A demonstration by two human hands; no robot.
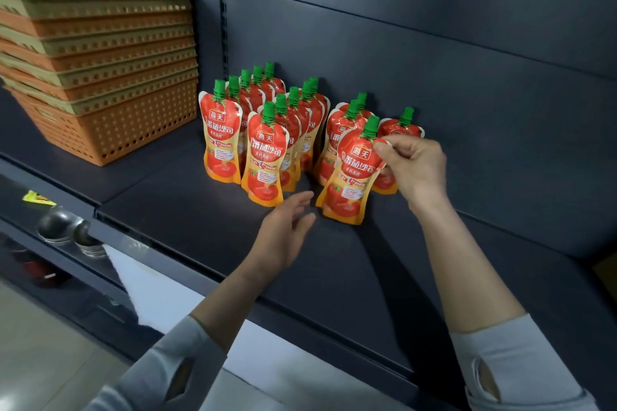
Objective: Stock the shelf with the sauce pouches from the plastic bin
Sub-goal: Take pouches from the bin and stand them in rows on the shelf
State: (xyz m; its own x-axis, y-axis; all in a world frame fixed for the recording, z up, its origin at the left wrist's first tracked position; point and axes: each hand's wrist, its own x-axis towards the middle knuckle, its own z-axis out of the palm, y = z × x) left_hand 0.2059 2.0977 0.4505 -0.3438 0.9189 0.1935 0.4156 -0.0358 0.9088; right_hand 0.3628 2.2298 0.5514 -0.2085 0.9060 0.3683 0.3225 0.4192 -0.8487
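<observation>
Pouches (pixel 267 130) standing upright on shelf (pixel 187 207), three rows plus one loner at 3 o'clock of them. Front pouch (pixel 352 173) of third row pinched at its top corner by right hand (pixel 414 165), base touching shelf. Left hand (pixel 287 230) spread, holding nothing, at 7 o'clock of that pouch. Well along, seemingly; bin out of sight, remainder unknown. Stacked baskets (pixel 100 77) at 9 o'clock.

Right hand (pixel 415 165) pinch grip; left hand (pixel 283 230) open, hovering.
</observation>
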